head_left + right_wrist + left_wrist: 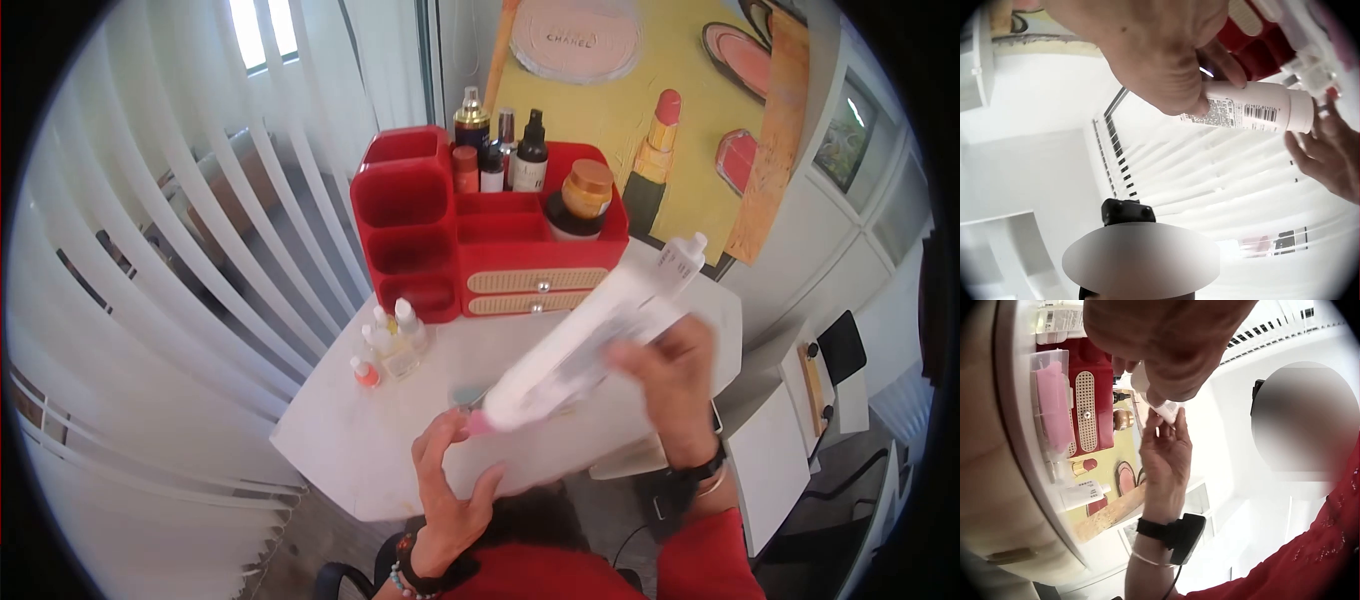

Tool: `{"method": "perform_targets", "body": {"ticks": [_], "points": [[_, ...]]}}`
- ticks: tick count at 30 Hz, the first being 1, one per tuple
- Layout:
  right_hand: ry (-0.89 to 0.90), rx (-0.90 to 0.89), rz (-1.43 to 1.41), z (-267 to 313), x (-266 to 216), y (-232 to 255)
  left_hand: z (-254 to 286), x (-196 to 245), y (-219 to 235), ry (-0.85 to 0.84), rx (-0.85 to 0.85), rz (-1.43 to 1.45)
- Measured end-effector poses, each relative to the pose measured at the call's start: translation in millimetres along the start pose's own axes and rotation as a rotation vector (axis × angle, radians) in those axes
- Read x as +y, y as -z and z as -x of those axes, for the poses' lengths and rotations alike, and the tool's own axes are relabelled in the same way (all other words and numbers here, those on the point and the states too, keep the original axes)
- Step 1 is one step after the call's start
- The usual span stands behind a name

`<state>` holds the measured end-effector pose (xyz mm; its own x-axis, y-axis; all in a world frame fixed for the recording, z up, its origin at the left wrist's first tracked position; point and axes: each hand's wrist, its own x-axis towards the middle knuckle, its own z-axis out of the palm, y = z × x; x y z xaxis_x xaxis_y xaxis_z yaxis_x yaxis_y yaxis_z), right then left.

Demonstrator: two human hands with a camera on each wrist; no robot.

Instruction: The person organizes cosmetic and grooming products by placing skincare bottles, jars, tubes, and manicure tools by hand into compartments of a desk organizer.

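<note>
My right hand (675,385) grips a white bottle (1247,106) with a printed label, a barcode and a pale cap, tilted cap-end down toward the left. It is blurred in the head view. At the cap end, my left hand (450,490) has its fingers spread, fingertips close to the cap and the thumb apart from it. In the right wrist view the left hand (1329,153) stands beside that cap. Under the bottle, a clear box with pink contents (1054,403) sits on the table, mostly hidden in the head view.
A red organizer (420,230) with drawers, bottles and jars stands at the back of the white table (340,430). Several small bottles (395,335) are at its left front. Another white bottle (685,255) stands to the right, before a yellow makeup painting (560,90). Blinds (150,250) hang left.
</note>
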<state>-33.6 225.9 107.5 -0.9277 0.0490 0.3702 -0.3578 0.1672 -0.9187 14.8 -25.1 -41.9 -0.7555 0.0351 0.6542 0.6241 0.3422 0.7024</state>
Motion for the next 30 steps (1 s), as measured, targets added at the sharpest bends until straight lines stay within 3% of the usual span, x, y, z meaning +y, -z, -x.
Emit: {"method": "perform_targets", "body": {"ticks": [4,6,8,12,19,23,25,30], "points": [[0.426,0.562,0.082,-83.6,-44.7,32.2,8.1,-18.9,-0.9,0.049,0.010,-0.008],[0.570,0.563,0.303,-138.4,-41.3,68.1,13.5,-24.7,-0.5,0.104,-0.007,-0.071],[0.536,0.516,0.398,-189.5,-41.2,69.5,12.2,-23.7,-0.1,0.112,-0.009,-0.084],[0.365,0.174,0.368,-284.5,19.3,82.8,14.9,-19.5,1.8,0.132,-0.025,-0.140],[0.144,-0.088,0.267,-303.0,81.7,51.8,12.1,-10.1,4.5,0.155,-0.045,-0.199],[0.215,-0.010,0.178,-286.8,76.9,63.9,10.2,-8.1,5.6,0.187,-0.047,-0.191],[0.352,0.106,0.228,-268.8,61.6,86.6,10.1,-7.9,5.4,0.196,-0.061,-0.169],[0.333,0.257,0.442,-203.7,53.4,162.0,12.9,-5.2,-0.1,0.215,0.003,-0.160]]}}
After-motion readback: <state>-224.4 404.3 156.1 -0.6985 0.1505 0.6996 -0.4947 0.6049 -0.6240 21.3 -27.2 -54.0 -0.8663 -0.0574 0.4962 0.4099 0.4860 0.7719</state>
